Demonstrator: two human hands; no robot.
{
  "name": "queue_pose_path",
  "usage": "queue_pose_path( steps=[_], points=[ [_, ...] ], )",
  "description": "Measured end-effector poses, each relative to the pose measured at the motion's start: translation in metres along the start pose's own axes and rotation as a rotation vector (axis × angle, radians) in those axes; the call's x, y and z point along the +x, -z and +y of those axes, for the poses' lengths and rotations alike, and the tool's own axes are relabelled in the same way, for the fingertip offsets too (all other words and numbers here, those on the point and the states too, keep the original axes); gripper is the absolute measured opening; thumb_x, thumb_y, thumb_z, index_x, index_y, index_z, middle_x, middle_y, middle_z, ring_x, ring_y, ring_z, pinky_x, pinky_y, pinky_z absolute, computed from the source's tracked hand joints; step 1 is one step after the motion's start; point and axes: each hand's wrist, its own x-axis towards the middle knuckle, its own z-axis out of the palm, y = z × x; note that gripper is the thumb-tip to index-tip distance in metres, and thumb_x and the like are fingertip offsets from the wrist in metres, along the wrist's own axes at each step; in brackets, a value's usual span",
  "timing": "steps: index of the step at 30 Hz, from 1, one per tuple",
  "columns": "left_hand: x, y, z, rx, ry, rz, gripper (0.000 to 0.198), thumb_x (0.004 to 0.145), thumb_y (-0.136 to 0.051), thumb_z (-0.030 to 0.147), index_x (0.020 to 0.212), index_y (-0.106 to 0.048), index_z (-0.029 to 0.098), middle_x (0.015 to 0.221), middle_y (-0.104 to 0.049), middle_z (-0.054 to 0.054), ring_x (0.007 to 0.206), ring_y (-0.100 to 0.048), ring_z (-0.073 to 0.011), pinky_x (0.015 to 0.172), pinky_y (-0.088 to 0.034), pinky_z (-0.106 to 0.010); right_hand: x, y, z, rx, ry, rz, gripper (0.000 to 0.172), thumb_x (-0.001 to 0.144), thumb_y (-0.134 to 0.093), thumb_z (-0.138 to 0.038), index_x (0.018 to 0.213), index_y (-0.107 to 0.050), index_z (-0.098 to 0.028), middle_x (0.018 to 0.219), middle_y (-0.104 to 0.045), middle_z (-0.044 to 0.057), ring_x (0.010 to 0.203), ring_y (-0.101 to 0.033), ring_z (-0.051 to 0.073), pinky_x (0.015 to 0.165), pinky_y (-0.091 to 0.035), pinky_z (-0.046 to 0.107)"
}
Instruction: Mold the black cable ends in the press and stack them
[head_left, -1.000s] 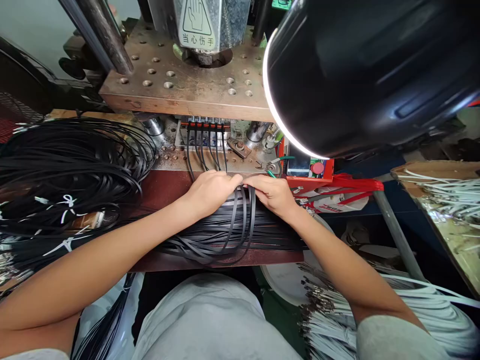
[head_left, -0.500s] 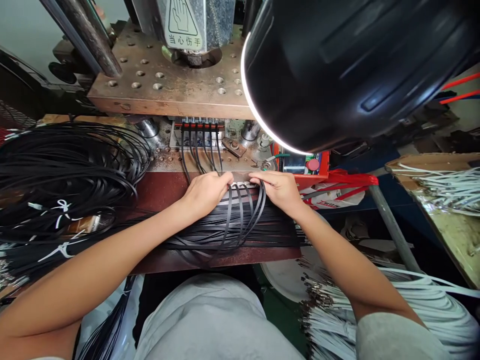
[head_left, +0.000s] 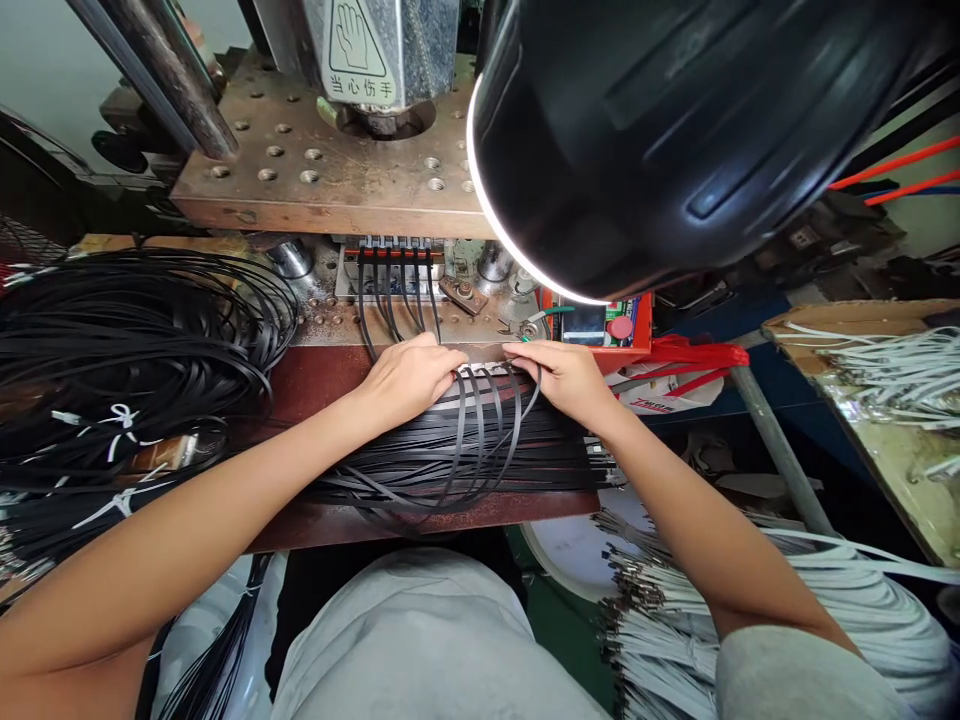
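Note:
My left hand [head_left: 415, 374] is closed on the left end of a small metal strip [head_left: 484, 369] at the back edge of the dark red board [head_left: 311, 375]. My right hand [head_left: 561, 378] pinches a black flat cable [head_left: 531, 400] by the strip's right end. Several cables loop from the strip toward me, over a layer of black cables [head_left: 555, 450] lying across the board. Behind, another set of black cables [head_left: 405, 285] runs up into a fixture [head_left: 349, 275] under the press plate.
The thick press plate [head_left: 330, 215] overhangs the fixture. A black lamp [head_left: 660, 140] fills the upper right. Coiled black cables [head_left: 142, 310] lie left, white cables [head_left: 855, 600] lower right. A red box [head_left: 641, 335] with a button stands behind my right hand.
My right hand has shifted slightly right, with one cable now bowed apart from the other loops. My left hand stays by the strip. The whole view has moved a little.

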Motion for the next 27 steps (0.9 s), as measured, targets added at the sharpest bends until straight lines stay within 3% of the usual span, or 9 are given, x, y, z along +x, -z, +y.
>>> queue_pose_path(
  steps=[3,9,13,18,23,27],
  points=[
    [0.007,0.000,0.004,0.061,-0.021,-0.021,0.019,0.088,-0.048,0.025,0.094,-0.066,0.019,0.086,-0.062,-0.004,0.084,-0.049,-0.0203,0.065,-0.039,-0.029,0.001,-0.001,0.003,0.004,0.018,-0.022,0.027,0.086,-0.050,-0.015,0.108,-0.065,-0.017,0.095,-0.071,0.005,0.083,-0.067,0.015,0.078,-0.055,0.027],
    [0.016,0.001,0.013,0.208,-0.072,-0.075,0.023,0.089,-0.045,0.017,0.076,-0.064,0.015,0.079,-0.059,-0.005,0.083,-0.047,-0.0216,0.062,-0.032,-0.032,0.001,0.003,0.003,-0.195,0.043,-0.253,0.049,0.083,-0.040,-0.003,0.126,-0.053,-0.022,0.117,-0.062,0.004,0.099,-0.063,0.016,0.085,-0.053,0.029],
    [0.017,0.002,0.016,0.204,-0.066,-0.068,0.023,0.088,-0.046,0.016,0.073,-0.062,0.015,0.078,-0.058,-0.006,0.083,-0.047,-0.0218,0.063,-0.032,-0.033,0.002,0.010,-0.002,-0.279,0.068,-0.358,0.057,0.080,-0.037,0.000,0.132,-0.047,-0.021,0.121,-0.060,0.005,0.103,-0.061,0.018,0.081,-0.054,0.029],
    [0.017,0.003,0.011,0.109,-0.038,-0.087,0.023,0.088,-0.045,0.019,0.074,-0.063,0.016,0.077,-0.057,-0.005,0.080,-0.045,-0.0208,0.065,-0.034,-0.032,0.003,0.009,-0.003,-0.290,0.043,-0.391,0.055,0.082,-0.040,-0.003,0.132,-0.045,-0.022,0.118,-0.062,0.005,0.095,-0.064,0.017,0.075,-0.054,0.026],
    [0.019,0.004,0.003,0.073,-0.074,-0.090,0.025,0.087,-0.044,0.023,0.081,-0.066,0.016,0.076,-0.059,-0.005,0.075,-0.044,-0.0200,0.066,-0.037,-0.032,0.007,0.005,0.002,-0.188,0.040,-0.398,0.045,0.085,-0.042,-0.008,0.128,-0.049,-0.018,0.116,-0.063,0.006,0.099,-0.062,0.016,0.086,-0.051,0.030],
    [0.018,0.002,0.002,0.086,-0.089,-0.057,0.028,0.087,-0.042,0.026,0.082,-0.067,0.017,0.076,-0.060,-0.007,0.074,-0.045,-0.0215,0.066,-0.039,-0.034,0.009,0.032,0.018,-0.179,0.007,-0.265,0.039,0.086,-0.044,-0.010,0.122,-0.055,-0.019,0.128,-0.055,0.006,0.116,-0.052,0.016,0.100,-0.043,0.034]
  ],
)
